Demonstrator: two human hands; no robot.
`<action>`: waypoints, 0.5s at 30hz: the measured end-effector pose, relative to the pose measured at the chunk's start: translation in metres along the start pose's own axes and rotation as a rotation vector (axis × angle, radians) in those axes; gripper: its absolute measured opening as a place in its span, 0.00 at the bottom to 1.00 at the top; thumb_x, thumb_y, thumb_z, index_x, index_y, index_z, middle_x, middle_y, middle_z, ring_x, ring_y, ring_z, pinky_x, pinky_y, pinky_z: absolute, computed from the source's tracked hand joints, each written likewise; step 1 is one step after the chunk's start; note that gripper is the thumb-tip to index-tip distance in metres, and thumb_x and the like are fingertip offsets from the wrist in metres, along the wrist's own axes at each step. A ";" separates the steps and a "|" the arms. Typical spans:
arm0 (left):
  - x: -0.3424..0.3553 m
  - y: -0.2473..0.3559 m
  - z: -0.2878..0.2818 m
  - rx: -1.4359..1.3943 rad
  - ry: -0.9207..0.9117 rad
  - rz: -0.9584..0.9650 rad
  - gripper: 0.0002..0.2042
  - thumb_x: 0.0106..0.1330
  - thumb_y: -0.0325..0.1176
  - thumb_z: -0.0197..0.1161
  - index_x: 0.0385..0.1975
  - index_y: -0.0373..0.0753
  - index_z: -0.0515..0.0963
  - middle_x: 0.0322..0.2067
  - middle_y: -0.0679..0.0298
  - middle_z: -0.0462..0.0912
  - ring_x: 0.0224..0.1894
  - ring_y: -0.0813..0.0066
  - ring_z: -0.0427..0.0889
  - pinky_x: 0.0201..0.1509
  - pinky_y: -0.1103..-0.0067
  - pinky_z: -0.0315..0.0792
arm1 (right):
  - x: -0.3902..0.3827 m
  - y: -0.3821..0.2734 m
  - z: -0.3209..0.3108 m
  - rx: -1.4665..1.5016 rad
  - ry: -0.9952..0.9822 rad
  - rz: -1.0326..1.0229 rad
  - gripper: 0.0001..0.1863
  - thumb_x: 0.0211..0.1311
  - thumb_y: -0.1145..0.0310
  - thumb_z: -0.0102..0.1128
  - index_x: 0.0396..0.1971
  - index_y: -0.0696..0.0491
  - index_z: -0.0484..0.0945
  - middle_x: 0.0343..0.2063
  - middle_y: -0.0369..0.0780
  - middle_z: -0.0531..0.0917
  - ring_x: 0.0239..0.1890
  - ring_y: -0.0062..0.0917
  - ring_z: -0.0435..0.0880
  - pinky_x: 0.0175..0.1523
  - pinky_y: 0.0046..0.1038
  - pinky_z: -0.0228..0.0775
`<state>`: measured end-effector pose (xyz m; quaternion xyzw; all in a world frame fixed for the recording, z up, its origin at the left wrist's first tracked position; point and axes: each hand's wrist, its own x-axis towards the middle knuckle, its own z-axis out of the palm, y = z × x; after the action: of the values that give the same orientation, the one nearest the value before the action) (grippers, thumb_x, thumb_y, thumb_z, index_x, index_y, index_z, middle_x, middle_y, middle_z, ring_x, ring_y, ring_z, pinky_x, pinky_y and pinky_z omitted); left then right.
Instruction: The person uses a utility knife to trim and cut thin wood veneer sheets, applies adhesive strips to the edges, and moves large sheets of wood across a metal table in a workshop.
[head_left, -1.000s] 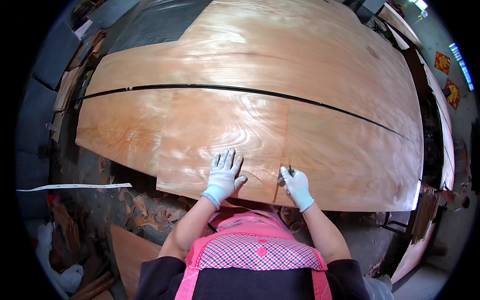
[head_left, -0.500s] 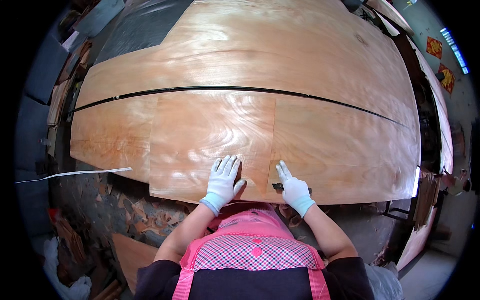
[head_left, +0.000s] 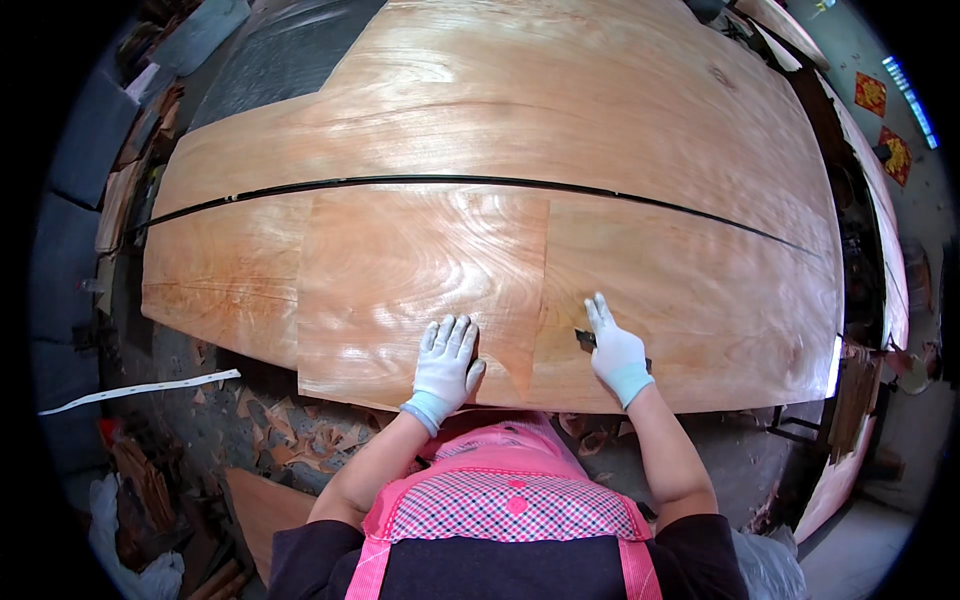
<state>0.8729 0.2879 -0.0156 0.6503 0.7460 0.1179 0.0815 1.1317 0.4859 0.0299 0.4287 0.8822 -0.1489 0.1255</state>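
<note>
My left hand [head_left: 446, 362], in a white glove with a pale blue cuff, lies flat on a square wood veneer sheet [head_left: 400, 270] near its front edge, fingers stretched out. To the right, my right hand [head_left: 618, 355], gloved the same way, rests over a neighbouring veneer sheet [head_left: 690, 300]. It holds a short black flat tool [head_left: 586, 340], perhaps a knife, whose ends stick out on both sides of the palm. Two of its fingers point forward. A seam runs between the two sheets, and a darker pointed patch [head_left: 520, 375] shows beside it near the front.
A long thin black strip [head_left: 420, 180] crosses the veneer behind my hands. Dark sheeting [head_left: 285, 60] covers the far left. A white strip [head_left: 150, 388] juts in at the left. Veneer scraps [head_left: 290, 440] litter the floor under the front edge.
My right hand has moved right and a little away from me with the black tool. My left hand stays almost in place. The white strip at the left sits lower and farther left.
</note>
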 end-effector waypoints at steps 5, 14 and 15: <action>0.002 0.001 -0.004 -0.083 0.026 -0.043 0.34 0.67 0.49 0.58 0.69 0.35 0.66 0.71 0.50 0.64 0.75 0.51 0.58 0.79 0.55 0.45 | 0.036 -0.002 -0.012 0.000 0.025 0.062 0.41 0.58 0.74 0.53 0.75 0.47 0.57 0.76 0.40 0.56 0.43 0.43 0.87 0.45 0.41 0.80; 0.003 -0.005 -0.007 -0.127 -0.020 -0.076 0.35 0.69 0.50 0.56 0.71 0.33 0.63 0.72 0.48 0.62 0.76 0.51 0.56 0.80 0.56 0.43 | 0.028 -0.068 -0.005 0.104 -0.022 -0.013 0.43 0.58 0.72 0.56 0.76 0.48 0.54 0.77 0.40 0.53 0.41 0.45 0.87 0.43 0.43 0.80; 0.004 -0.008 -0.006 -0.175 -0.002 -0.096 0.36 0.69 0.51 0.56 0.71 0.33 0.62 0.72 0.48 0.62 0.76 0.52 0.56 0.80 0.56 0.43 | 0.027 -0.068 -0.004 0.104 -0.019 -0.001 0.44 0.58 0.72 0.57 0.76 0.48 0.54 0.77 0.40 0.53 0.41 0.45 0.87 0.44 0.43 0.80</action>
<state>0.8634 0.2906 -0.0116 0.6045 0.7629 0.1779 0.1445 1.0612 0.4671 0.0348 0.4326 0.8723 -0.1988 0.1111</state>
